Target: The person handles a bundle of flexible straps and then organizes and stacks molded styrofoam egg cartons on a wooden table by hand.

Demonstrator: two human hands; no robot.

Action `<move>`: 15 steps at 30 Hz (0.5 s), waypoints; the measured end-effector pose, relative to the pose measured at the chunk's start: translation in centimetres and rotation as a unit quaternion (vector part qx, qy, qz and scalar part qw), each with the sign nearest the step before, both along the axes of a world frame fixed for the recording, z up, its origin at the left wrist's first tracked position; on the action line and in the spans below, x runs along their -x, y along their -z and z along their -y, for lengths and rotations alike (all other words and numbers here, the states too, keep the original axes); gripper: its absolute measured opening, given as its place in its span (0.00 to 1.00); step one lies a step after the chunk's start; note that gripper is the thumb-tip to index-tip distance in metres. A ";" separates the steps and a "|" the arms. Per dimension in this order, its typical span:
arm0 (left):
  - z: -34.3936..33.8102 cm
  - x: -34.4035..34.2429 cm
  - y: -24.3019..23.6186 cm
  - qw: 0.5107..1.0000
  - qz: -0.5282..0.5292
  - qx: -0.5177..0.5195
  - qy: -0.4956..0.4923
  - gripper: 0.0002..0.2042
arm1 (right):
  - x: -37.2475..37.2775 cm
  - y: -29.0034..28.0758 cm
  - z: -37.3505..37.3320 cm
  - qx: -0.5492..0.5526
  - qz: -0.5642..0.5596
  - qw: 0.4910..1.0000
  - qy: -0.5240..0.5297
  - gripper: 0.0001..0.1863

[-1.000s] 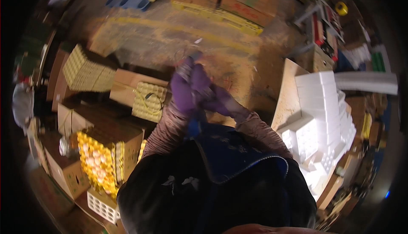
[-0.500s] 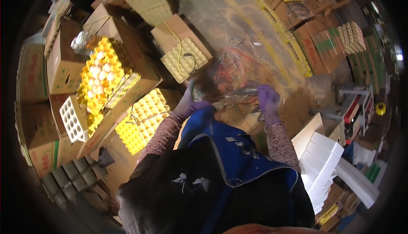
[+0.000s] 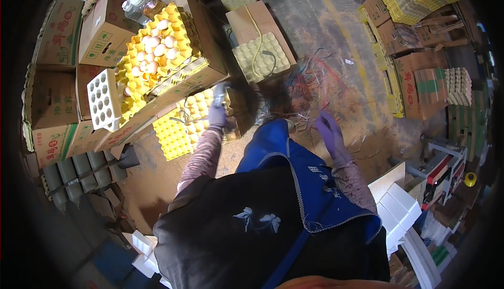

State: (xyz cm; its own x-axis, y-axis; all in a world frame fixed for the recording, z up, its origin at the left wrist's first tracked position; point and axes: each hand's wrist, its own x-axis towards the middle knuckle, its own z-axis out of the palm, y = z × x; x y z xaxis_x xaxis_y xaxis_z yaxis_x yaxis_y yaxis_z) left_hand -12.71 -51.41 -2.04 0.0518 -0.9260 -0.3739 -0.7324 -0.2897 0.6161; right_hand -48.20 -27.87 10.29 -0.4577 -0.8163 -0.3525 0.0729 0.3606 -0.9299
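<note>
we seemed to be at a step of holding: our left hand (image 3: 217, 114) was closed around a blurred grey thing (image 3: 218, 95), which stuck out before the low yellow trays (image 3: 170, 138), touching or apart we could not tell. our right hand (image 3: 329, 132), seemingly empty, had its fingers loosely spread above the floor (image 3: 321, 33). the next move, we judged, called for care around the eggs (image 3: 170, 41).

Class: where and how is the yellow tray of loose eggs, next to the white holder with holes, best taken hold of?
Probably by its two long rims, from the person's side: the yellow tray's near rim faces that way. Eggs sit loose in its cups, so keep off the middle and hold it level. The white holder crowds its lower-left end.
</note>
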 end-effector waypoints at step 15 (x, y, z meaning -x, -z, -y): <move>1.4 20.9 -0.8 0.867 -0.143 -0.015 0.477 0.32 | 0.2 5.8 -21.4 -0.055 0.014 0.901 0.429 0.12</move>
